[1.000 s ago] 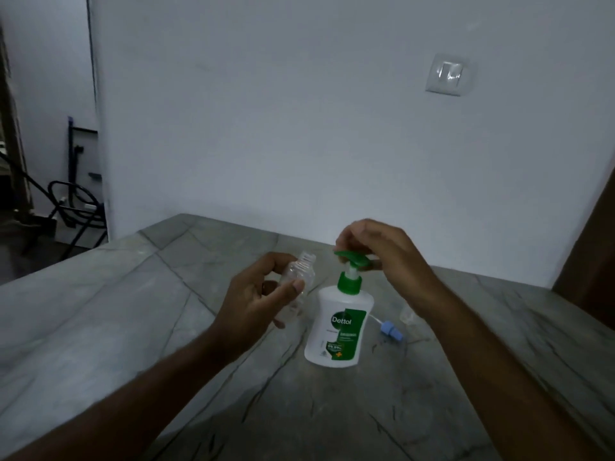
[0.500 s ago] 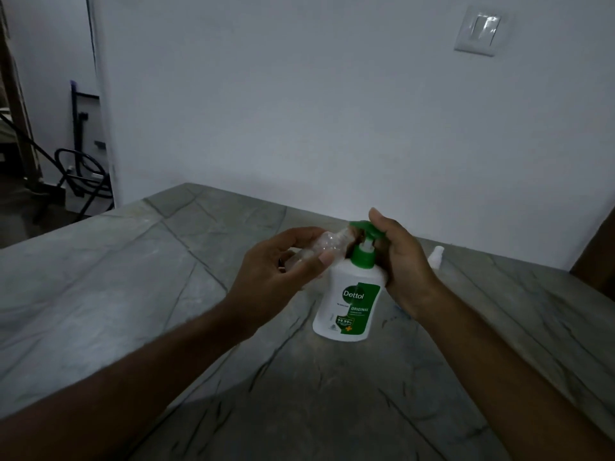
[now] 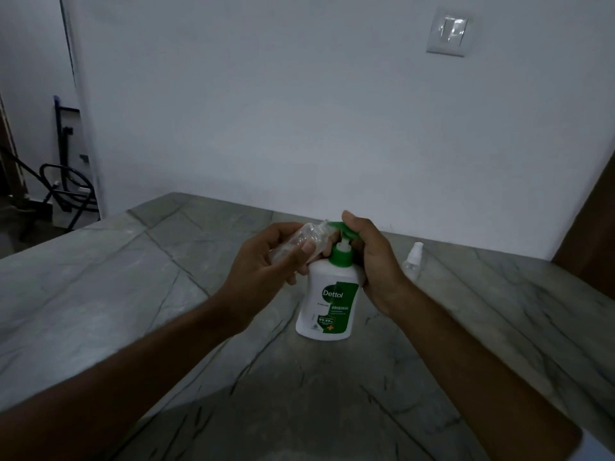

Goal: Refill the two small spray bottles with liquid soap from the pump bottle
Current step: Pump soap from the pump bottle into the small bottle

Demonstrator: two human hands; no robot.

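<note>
A: Where does the pump bottle [image 3: 327, 301] stand?
B: Upright on the surface [image 3: 133, 294], mid-scene, between the two hands.
A: And the small bottles?
B: One [image 3: 299, 241] is held in the left hand [image 3: 266, 271], tilted, its mouth at the pump spout. The other [image 3: 412, 261] stands far right, beyond the right hand [image 3: 372, 261].
</note>
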